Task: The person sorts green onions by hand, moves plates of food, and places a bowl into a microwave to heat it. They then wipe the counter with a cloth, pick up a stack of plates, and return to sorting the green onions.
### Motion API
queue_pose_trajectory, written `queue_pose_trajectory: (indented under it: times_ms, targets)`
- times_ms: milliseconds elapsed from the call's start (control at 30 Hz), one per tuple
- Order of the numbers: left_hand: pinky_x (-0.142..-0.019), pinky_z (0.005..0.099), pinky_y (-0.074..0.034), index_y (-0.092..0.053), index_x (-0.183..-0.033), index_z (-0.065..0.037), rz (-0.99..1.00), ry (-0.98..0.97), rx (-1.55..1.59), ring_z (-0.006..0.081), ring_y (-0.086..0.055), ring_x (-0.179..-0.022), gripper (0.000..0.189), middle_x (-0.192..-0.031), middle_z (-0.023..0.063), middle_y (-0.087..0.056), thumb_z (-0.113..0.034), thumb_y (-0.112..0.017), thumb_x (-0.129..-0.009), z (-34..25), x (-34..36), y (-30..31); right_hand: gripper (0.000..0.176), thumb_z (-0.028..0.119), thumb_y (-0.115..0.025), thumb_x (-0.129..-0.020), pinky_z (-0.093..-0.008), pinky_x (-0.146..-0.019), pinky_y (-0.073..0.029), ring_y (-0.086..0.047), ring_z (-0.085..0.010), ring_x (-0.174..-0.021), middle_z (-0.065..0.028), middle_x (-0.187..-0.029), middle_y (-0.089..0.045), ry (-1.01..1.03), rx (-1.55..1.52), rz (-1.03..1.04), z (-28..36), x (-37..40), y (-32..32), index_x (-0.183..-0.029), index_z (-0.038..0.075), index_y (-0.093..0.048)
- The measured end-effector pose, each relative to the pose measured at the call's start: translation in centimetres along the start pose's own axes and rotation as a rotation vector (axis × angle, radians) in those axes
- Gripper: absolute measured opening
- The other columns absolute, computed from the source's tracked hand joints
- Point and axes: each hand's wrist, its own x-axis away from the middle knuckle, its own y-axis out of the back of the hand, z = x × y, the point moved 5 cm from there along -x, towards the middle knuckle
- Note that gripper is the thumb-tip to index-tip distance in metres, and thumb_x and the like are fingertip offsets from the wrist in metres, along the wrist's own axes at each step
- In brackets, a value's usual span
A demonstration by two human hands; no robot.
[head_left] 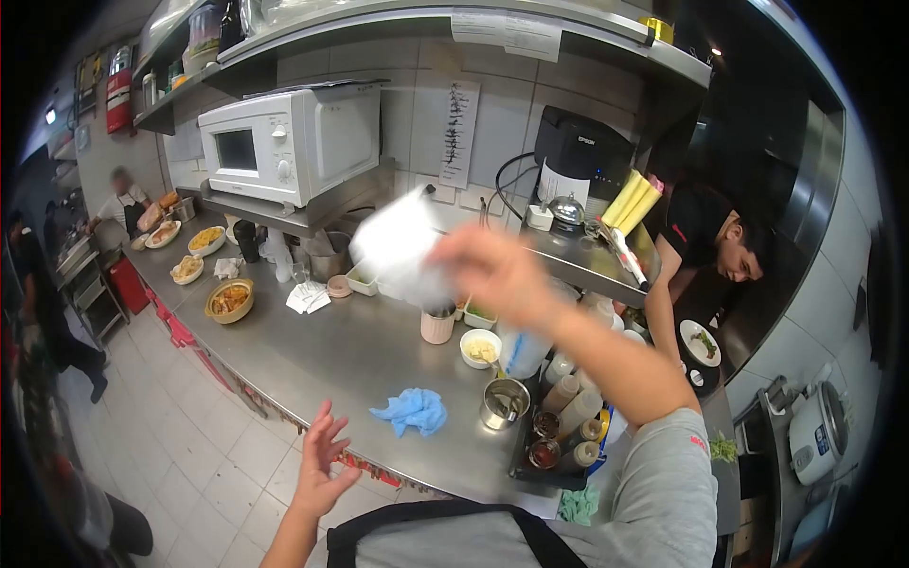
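Note:
My right hand (492, 270) is raised over the steel counter (350, 355) and grips a white, blurred thing (398, 248), perhaps a paper or plastic wrap; its exact kind is unclear. My left hand (322, 464) hangs low at the counter's front edge, fingers spread, holding nothing. A crumpled blue cloth (412, 412) lies on the counter just beyond the left hand. Under the white thing stand a pink cup (437, 325), a small white bowl of sauce (480, 348) and a steel cup (502, 402).
A white microwave (289, 142) sits on a shelf at the back. Bowls of food (229, 301) line the counter's left end. A tray of squeeze bottles (568, 426) stands at right. A person in black (705, 246) leans over a plate (701, 341). Other people stand far left.

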Motion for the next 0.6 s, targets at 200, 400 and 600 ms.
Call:
queue_pose_trajectory:
  times_ms: [200, 400, 600]
  targets:
    - [-0.081, 0.0255, -0.047, -0.043, -0.114, -0.004, -0.146, 0.139, 0.317, 0.0144, -0.058, -0.09, 0.044, -0.098, 0.0061, -0.054, 0.011, -0.059, -0.075, 0.5, -3.4, -4.5, 0.019, 0.001, -0.066, -0.075, -0.0286, -0.072, -0.048, -0.059, -0.0171, -0.085, -0.003, -0.093, -0.06, 0.015, -0.215, 0.523, 1.5, 5.3, -8.5, -0.091, 0.012, -0.068]
    - [-0.076, 0.0274, -0.052, -0.045, -0.111, -0.001, -0.267, 0.239, 0.21, 0.017, -0.062, -0.089, 0.039, -0.097, 0.0137, -0.061, 0.012, -0.058, -0.077, 6.0, -3.3, 2.0, 0.014, -0.001, -0.062, -0.075, -0.024, -0.07, -0.05, -0.06, -0.0101, -0.076, -0.0018, -0.084, -0.062, -0.176, -0.025, -0.089, -4.9, -3.9, 3.8, -0.086, 0.006, -0.067]
    - [-0.082, 0.0272, -0.047, -0.053, -0.116, -0.001, -0.462, 0.355, -0.461, 0.0157, -0.057, -0.101, 0.048, -0.112, 0.0088, -0.056, 0.012, -0.055, -0.07, 10.1, -4.2, 15.5, 0.016, 0.0, -0.06, -0.078, -0.0249, -0.069, -0.051, -0.064, -0.0136, -0.071, -0.0069, -0.078, -0.066, -0.131, 0.083, -0.494, -4.6, -8.8, 14.8, -0.093, -0.001, -0.065]
